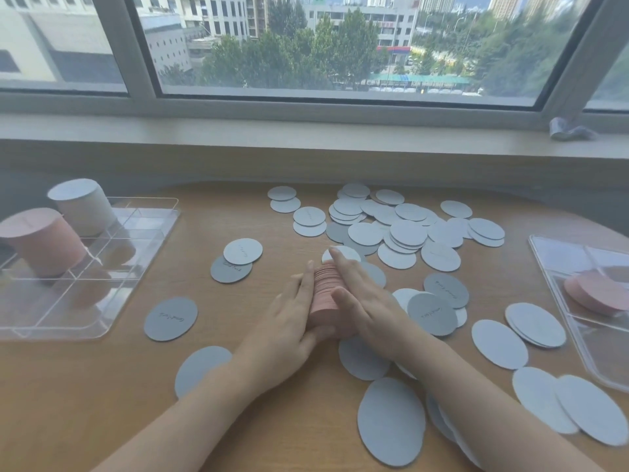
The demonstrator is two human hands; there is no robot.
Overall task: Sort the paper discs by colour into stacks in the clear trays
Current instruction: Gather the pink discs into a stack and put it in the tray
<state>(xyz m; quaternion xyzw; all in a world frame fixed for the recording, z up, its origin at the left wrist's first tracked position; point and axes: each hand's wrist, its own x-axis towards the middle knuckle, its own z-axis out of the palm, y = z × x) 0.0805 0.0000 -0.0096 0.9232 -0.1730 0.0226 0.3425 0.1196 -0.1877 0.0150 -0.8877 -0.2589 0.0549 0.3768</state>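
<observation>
At the middle of the wooden table (102, 386), we have a pile of pink discs (325, 294) lying between our two hands. Our left hand (289, 315) presses flat against its left side, fingers straight, and our right hand (360, 298) presses flat against its right side in the same way, so neither hand is curled round anything; the pile is simply squeezed between two open palms. It looks slanted and ragged at the far end, which suggests we are squaring it up before lifting it.

To do this well, we should keep both palms upright and parallel, nudge the edges until they line up, and only then slide our fingers under the bottom disc. Paper this thin probably slips easily, so a hard squeeze could fan the pile out or bow it.

On the far left, the clear tray (146, 212) already holds a tall pink stack (44, 240) and, just beyond it, a tall white stack (81, 206). We judge the pink pile belongs on the pink stack, or in the second tray (544, 253) at the right edge, where a few pink discs (592, 294) lie; we cannot tell which.

Loose grey and white discs (408, 229) lie scattered across the table around and beyond our hands, so a good share of the sorting remains.
</observation>
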